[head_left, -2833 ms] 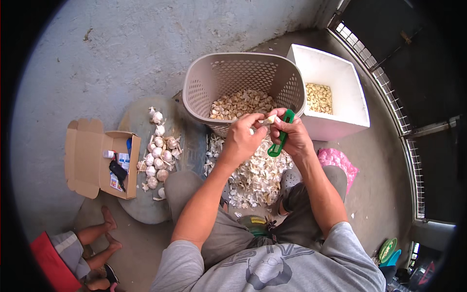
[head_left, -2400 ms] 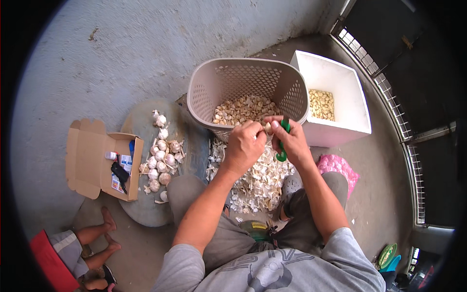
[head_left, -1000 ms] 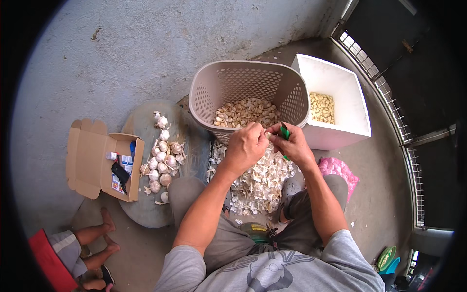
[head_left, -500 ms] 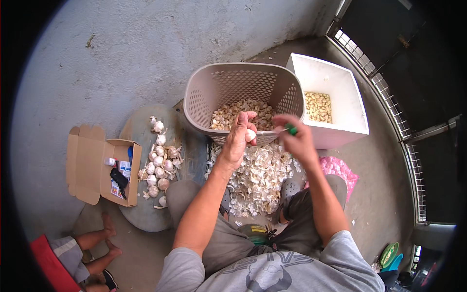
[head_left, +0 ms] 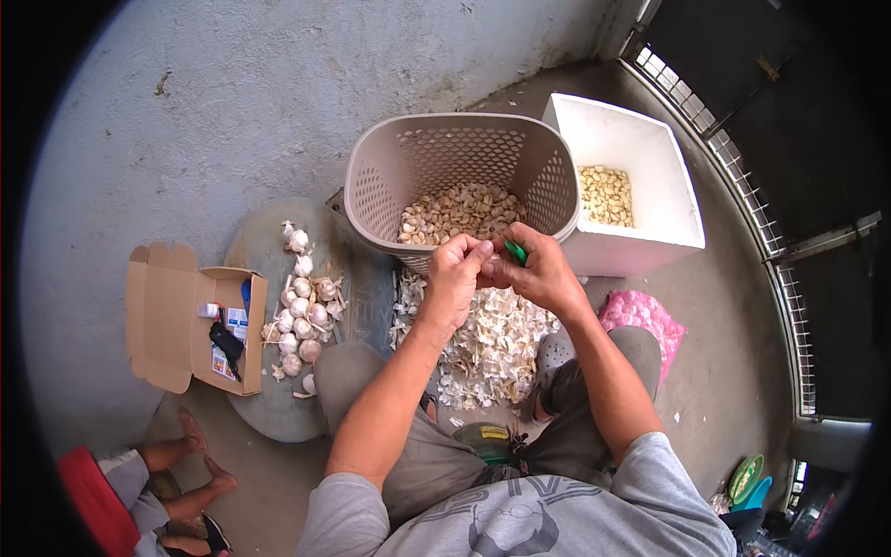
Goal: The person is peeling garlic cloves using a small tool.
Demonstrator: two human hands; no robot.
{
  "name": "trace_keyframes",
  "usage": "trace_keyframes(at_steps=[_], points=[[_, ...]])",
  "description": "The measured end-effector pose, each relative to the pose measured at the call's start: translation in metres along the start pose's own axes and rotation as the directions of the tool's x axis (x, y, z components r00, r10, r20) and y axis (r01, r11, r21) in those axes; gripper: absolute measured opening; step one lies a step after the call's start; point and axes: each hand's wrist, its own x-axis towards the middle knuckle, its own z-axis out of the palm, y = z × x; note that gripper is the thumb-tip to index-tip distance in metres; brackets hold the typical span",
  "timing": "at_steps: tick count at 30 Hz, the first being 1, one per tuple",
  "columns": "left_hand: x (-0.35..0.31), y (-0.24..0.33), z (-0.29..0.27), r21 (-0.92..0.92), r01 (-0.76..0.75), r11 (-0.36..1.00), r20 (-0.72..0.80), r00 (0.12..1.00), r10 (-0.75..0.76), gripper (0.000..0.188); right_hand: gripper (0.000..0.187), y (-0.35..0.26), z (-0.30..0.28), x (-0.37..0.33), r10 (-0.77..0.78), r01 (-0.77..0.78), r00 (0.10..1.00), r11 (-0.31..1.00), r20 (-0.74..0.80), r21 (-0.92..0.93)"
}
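Note:
Over the near rim of the basket, my hands meet fingertip to fingertip. My left hand (head_left: 455, 283) is closed on a piece of garlic, now mostly hidden by the fingers; whether it is a clove or a small bulb I cannot tell. My right hand (head_left: 545, 276) grips a small knife (head_left: 515, 252) by its green handle, with its blade out of sight against the garlic. Behind them, loose garlic cloves (head_left: 461, 212) cover the bottom of the taupe perforated basket (head_left: 371, 178). A heap of papery garlic skins (head_left: 497, 339) lies below, between my feet.
Whole garlic bulbs (head_left: 302, 311) rest on a round grey tabletop (head_left: 264, 413) at left, beside an open cardboard box (head_left: 162, 316). The white foam box (head_left: 650, 162) at right holds peeled cloves (head_left: 605, 195). A pink net bag (head_left: 642, 325) lies by my right knee. Another person's legs (head_left: 190, 473) show lower left.
My right hand has moved left and in, bringing the knife to the garlic. My left fingers, earlier spread around the visible garlic, have closed over it.

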Motion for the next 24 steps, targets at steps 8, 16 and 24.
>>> trace_keyframes(at_steps=[8,16,24], points=[[0.000,-0.001,0.001,-0.102,-0.045,0.994,-0.093,0.995,0.035,0.022,0.017,0.007,0.010,-0.004,0.169,-0.175,0.983,0.713,0.076,0.679],[-0.001,0.010,0.007,-0.065,0.018,0.998,0.078,0.997,-0.013,0.021,0.022,0.008,-0.002,-0.001,0.206,-0.155,0.978,0.667,0.019,0.729],[-0.006,0.009,0.007,0.615,-0.193,0.764,0.026,0.974,0.225,0.020,0.016,0.006,0.005,0.002,0.144,-0.123,0.989,0.932,-0.037,0.340]])
